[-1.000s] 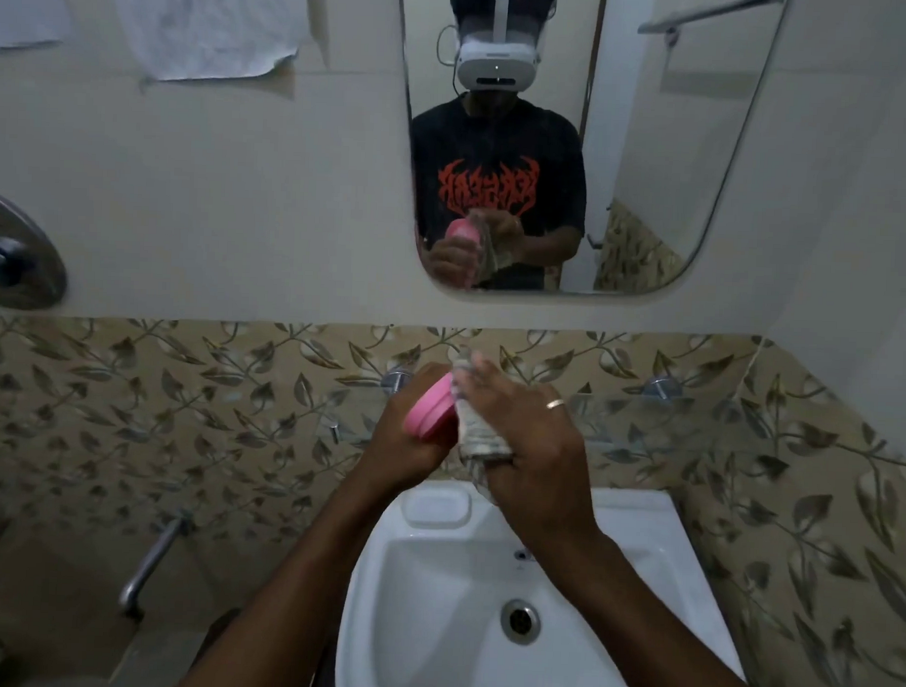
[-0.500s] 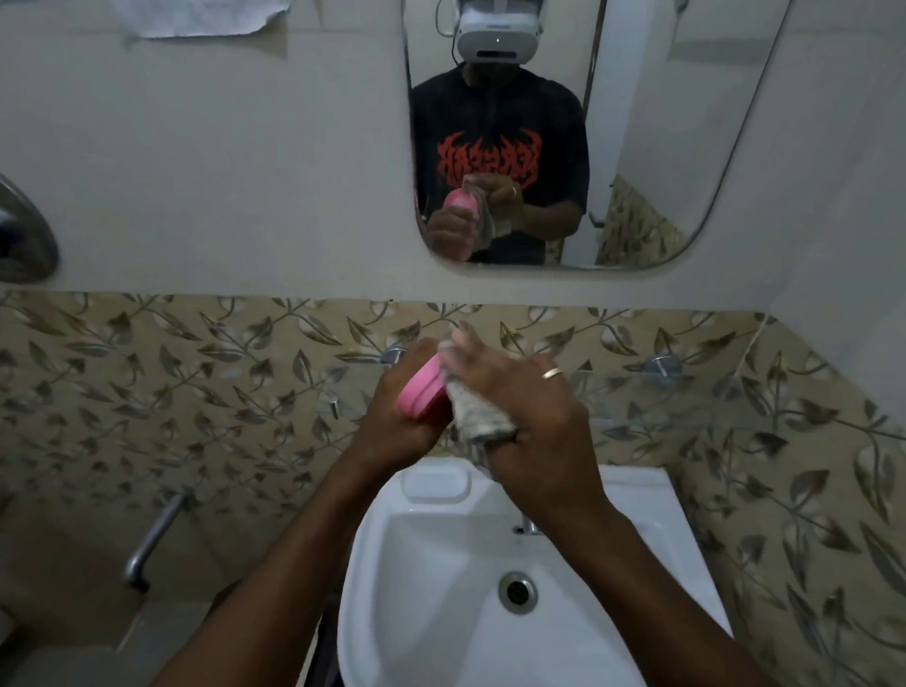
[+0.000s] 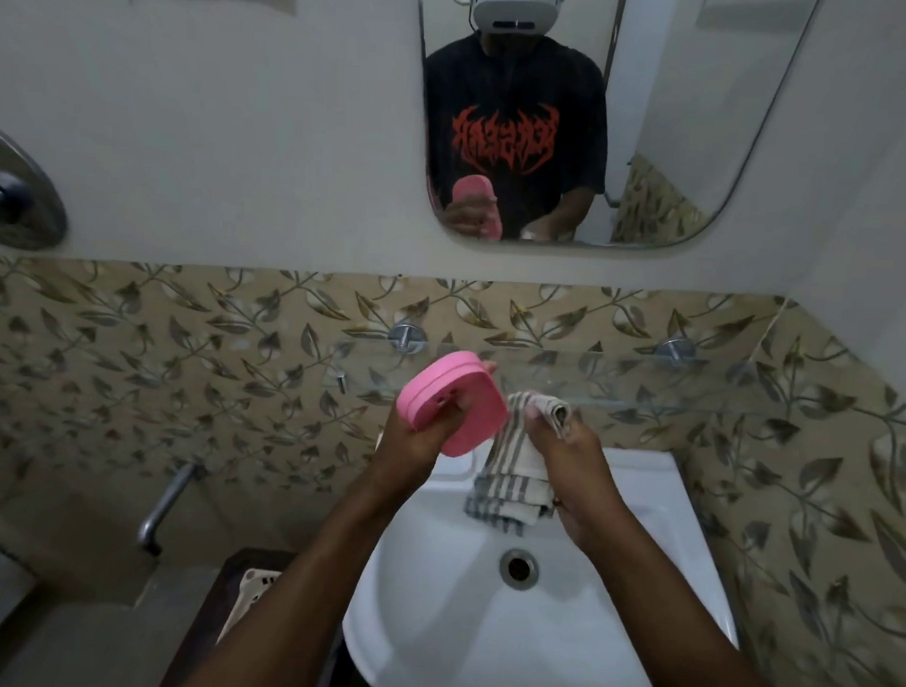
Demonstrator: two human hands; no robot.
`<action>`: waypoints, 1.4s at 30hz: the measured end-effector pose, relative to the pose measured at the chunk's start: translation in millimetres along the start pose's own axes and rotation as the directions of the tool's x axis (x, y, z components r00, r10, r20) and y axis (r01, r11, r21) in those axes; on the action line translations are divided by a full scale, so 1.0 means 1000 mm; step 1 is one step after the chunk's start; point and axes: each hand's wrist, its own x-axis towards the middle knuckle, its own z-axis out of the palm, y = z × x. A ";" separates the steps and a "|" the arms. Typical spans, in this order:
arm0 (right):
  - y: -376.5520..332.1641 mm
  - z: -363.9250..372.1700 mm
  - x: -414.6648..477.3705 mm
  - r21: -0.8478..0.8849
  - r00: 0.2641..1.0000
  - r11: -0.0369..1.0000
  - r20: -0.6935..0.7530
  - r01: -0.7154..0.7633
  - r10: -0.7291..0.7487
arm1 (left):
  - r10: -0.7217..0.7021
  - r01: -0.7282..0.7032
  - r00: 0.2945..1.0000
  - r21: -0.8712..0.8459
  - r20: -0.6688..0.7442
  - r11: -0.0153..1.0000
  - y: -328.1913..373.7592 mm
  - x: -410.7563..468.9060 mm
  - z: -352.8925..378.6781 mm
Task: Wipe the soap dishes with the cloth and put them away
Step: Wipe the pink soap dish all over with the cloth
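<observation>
One pink soap dish [image 3: 451, 407] gripped in the left hand [image 3: 421, 434], striped cloth [image 3: 518, 474] at its 4 o'clock bunched in the right hand's [image 3: 572, 471] closed fingers [image 3: 551, 424], above the white basin [image 3: 680, 536].

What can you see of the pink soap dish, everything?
The pink plastic soap dish is a rounded oval in two stacked halves with a seam along its side, and small holes show on its near face. It looks matte and clean. The left hand holds it tilted above the white basin; the striped grey-and-cream cloth hangs right beside it. The mirror reflects it.
</observation>
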 end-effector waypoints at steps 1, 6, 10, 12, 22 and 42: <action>0.004 0.000 -0.004 0.093 0.993 0.990 0.063 -0.110 0.104 | -0.031 0.030 1.000 -0.023 -0.007 0.999 -0.002 -0.003 0.002; 0.008 -0.002 -0.018 0.316 0.968 0.926 0.201 -0.206 0.147 | -0.136 0.134 0.990 -0.085 -0.026 0.987 -0.018 -0.015 0.000; 0.014 -0.003 -0.022 -0.006 0.995 0.996 0.057 0.088 -0.088 | -0.162 0.162 0.987 -0.039 0.001 0.986 -0.027 -0.025 -0.007; 0.017 -0.009 -0.022 -0.174 0.975 0.960 0.005 0.219 -0.221 | -0.162 0.161 0.985 -0.012 -0.061 0.987 -0.034 -0.031 -0.014; 0.041 -0.023 -0.020 -0.617 0.828 0.640 0.034 0.458 -0.559 | -0.079 0.095 0.995 0.350 -0.059 0.932 -0.049 -0.047 -0.017; 0.122 0.026 -0.042 -0.746 0.630 0.126 0.444 0.654 -0.638 | 0.012 0.092 0.992 0.781 -0.126 0.618 -0.094 -0.099 -0.029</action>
